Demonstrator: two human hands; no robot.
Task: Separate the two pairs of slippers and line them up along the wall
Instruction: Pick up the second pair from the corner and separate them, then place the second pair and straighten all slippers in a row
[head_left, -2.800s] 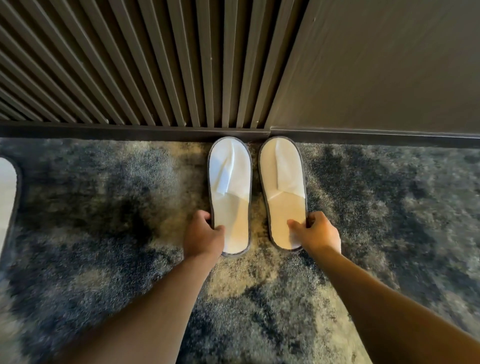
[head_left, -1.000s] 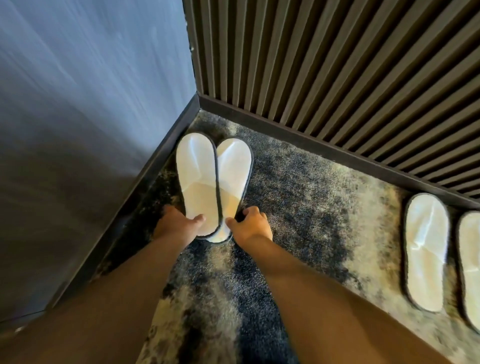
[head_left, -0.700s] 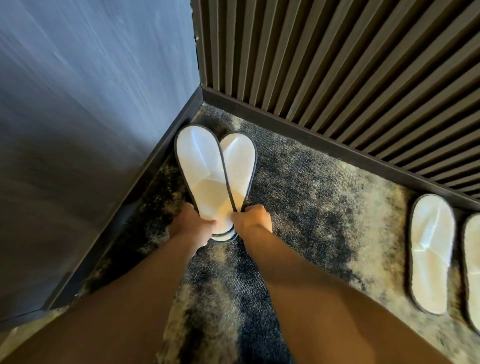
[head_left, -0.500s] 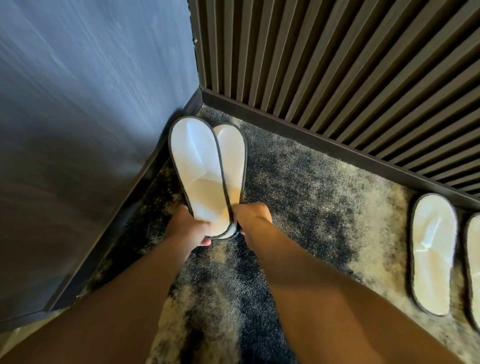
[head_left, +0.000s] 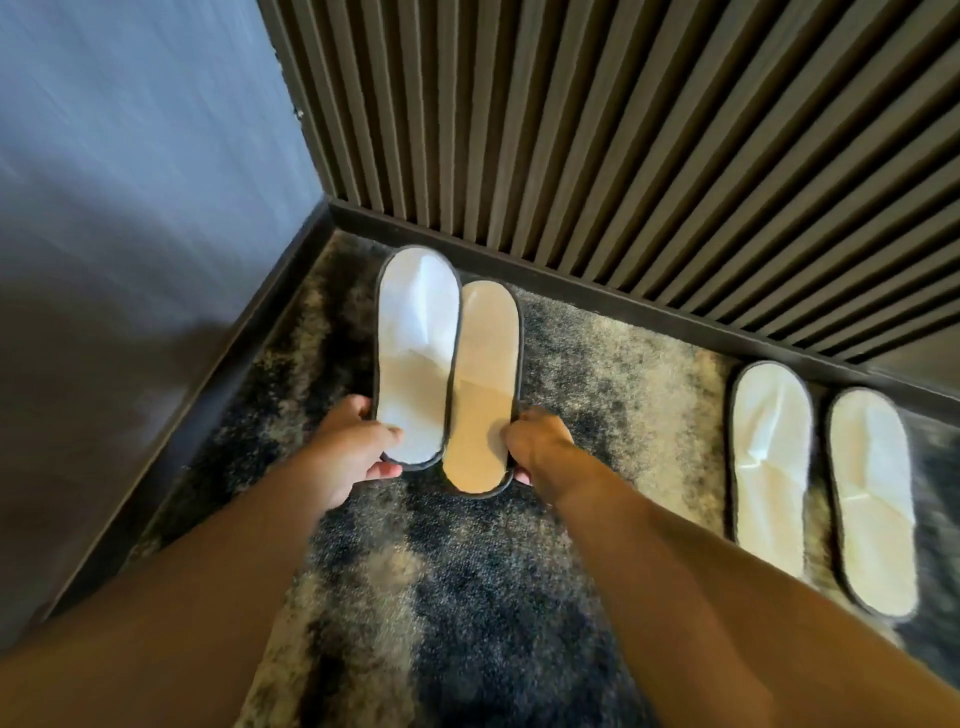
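Two white slippers with dark trim are held side by side near the room corner, toes toward the slatted wall. My left hand grips the heel of the left slipper, which overlaps the edge of the right slipper. My right hand grips that one's heel. Both look slightly lifted off the carpet. A second pair lies flat on the carpet at the right, toes near the baseboard: one slipper and its mate, with a small gap between them.
The slatted wall with a dark baseboard runs along the far side. A smooth blue-grey wall closes the left side and meets it in a corner. Mottled dark and beige carpet covers the floor between the two pairs.
The view swung from the placed pair to the corner. Both hands took the overlapping slippers by the heels, lifted them and carried them right, away from the corner wall.
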